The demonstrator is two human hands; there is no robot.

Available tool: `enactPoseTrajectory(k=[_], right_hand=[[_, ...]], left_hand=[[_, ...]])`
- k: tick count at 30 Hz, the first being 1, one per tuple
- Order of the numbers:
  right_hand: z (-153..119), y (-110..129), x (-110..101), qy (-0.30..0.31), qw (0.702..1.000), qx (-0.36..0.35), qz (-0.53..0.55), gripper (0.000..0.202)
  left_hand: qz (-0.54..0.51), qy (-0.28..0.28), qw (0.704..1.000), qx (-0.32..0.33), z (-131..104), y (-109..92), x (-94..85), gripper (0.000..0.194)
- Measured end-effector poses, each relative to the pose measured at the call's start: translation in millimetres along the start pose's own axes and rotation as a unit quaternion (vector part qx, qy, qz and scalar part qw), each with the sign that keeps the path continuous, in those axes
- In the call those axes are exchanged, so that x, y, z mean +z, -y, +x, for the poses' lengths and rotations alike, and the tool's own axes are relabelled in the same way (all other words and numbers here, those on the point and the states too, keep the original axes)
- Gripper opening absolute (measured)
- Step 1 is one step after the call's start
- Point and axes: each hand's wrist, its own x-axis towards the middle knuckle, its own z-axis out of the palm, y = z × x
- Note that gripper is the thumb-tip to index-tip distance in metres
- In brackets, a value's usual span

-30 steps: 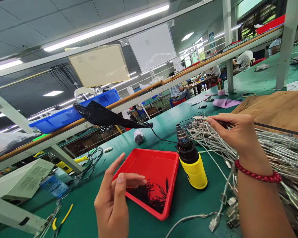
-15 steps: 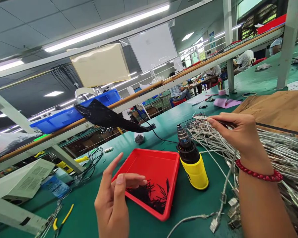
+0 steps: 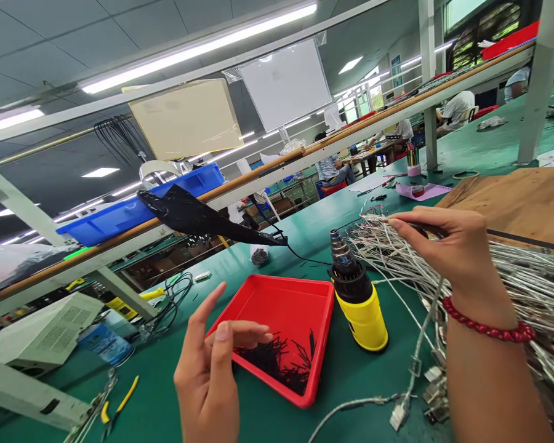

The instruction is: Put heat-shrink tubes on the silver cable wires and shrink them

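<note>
My left hand (image 3: 210,375) is raised at the near left side of a red tray (image 3: 286,301). Its index finger points up, the other fingers reach over the rim, and nothing shows in its grasp. Short black tubes (image 3: 277,363) lie heaped in the tray's near part. Thumb and fingers of my right hand (image 3: 443,240) pinch a silver cable (image 3: 373,218) near its stripped end, where thin wires fan out. Below that hand spreads a big pile of silver cables (image 3: 517,277). Between tray and pile a yellow heat gun (image 3: 362,314) stands nozzle up.
A cable with a USB plug (image 3: 399,415) lies at the front. Yellow-handled pliers (image 3: 120,406), a blue can (image 3: 106,344) and a beige box (image 3: 46,332) are at left. A black plastic bag (image 3: 189,212) hangs from the shelf rail. People sit at benches farther back.
My right hand has shifted very slightly to the right with the cable still pinched. My left hand stays nearly in place, and the view has tilted a little.
</note>
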Motion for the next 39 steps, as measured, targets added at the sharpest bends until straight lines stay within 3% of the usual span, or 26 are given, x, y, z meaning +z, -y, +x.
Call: enactPoseTrajectory(k=[15,26,39], right_hand=[[0.4,3.0,3.0,-0.003,1.000,-0.001,0.028,0.006],[-2.7,-10.1,13.2,0.049,0.988,0.044,0.141,0.006],[-3.5,-13.3,17.2,0.075,0.974,0.067,0.202,0.008]], left_hand=[[-0.001,-0.001,1.000,0.000,0.0,-0.3,0.0,0.047],[-0.002,-0.008,1.000,0.018,2.3,3.4,0.3,0.055],[-0.001,0.003,1.000,0.007,0.2,0.5,-0.9,0.052]])
